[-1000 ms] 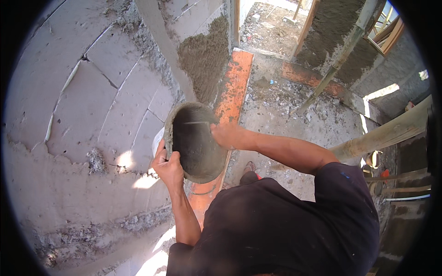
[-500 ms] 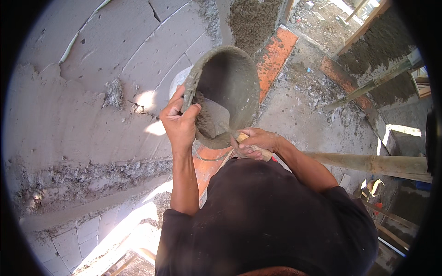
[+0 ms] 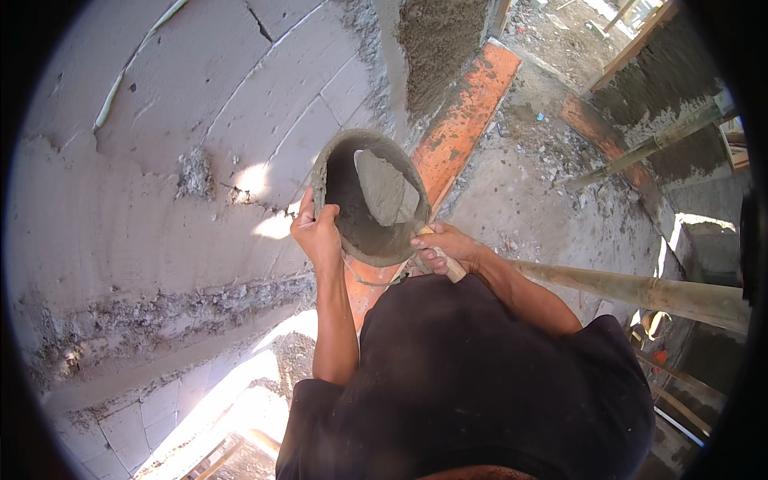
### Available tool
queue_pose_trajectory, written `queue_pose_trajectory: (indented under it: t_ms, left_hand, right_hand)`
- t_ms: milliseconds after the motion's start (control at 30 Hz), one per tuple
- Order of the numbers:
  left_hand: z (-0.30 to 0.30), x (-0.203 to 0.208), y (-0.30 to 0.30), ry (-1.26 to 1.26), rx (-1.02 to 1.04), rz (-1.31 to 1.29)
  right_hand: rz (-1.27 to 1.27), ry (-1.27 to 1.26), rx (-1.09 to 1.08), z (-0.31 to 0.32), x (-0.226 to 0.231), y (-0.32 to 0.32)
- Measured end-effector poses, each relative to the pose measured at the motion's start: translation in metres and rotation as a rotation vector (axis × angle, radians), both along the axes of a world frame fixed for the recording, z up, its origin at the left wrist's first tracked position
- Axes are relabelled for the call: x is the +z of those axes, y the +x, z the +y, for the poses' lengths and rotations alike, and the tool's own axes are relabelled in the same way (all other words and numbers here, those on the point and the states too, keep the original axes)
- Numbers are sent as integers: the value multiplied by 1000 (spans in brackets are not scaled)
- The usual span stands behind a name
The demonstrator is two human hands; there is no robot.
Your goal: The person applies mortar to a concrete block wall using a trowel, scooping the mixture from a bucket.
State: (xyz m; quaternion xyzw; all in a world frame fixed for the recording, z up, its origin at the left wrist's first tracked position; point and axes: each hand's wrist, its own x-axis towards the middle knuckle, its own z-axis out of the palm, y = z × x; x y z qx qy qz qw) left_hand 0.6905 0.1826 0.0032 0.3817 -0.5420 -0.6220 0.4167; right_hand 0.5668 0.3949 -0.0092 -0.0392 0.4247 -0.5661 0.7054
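A mortar-crusted bucket (image 3: 329,164) is held up in front of my chest, its mouth facing me. My left hand (image 3: 318,234) grips its left rim, thumb on the inner side and fingers outside. Closed round the wooden handle of a trowel (image 3: 384,190) is my right hand (image 3: 448,250), at the bucket's lower right rim. The trowel's blade reaches into the bucket and carries a layer of wet grey mortar. Dark shadow hides part of the bucket's inside.
To the left rises a block wall (image 3: 200,88), partly coated with grey plaster. An orange mortar-splashed plank (image 3: 472,116) runs beyond the bucket. On the right, bamboo poles (image 3: 648,288) cross above the rubble-strewn concrete floor (image 3: 520,192).
The bucket has tipped more upright and its rim has come lower in view. The trowel blade has moved from the left rim to the middle of the mouth, now bearing mortar.
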Motion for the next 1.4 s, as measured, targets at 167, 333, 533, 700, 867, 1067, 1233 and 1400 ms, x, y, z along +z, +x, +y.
queue_pose_trajectory:
  t_ms: [167,333,533,700,867,1067,1233,1400]
  left_hand:
    - [-16,-28,-1,158,39,66]
    - [-33,-35,26,242,150,91]
    - [-17,-13,45,193,285,-52]
    - [-26,-32,47,146,309,-120]
    - [3,-10,17,147,460,-127]
    - [-5,-24,-33,239,253,67]
    - [8,-13,-94,84,14,-87]
    - [1,32,-123,-40,-318,8]
  right_hand:
    - [-141,-212,-509,14,-2,-34]
    - [354,-95,-1253,57,24,-149]
    - [1037,563,-2031,56,-11,-321]
    - [980,814,-1853,-125,-102,-405]
    - [1257,-88,-788,-222,-55,-230]
    - [1380,-195,5,-62,-47,-171]
    - [1727,-80,573,-49,-41,-175]
    - [2063,-40,617,-44,-17,-122]
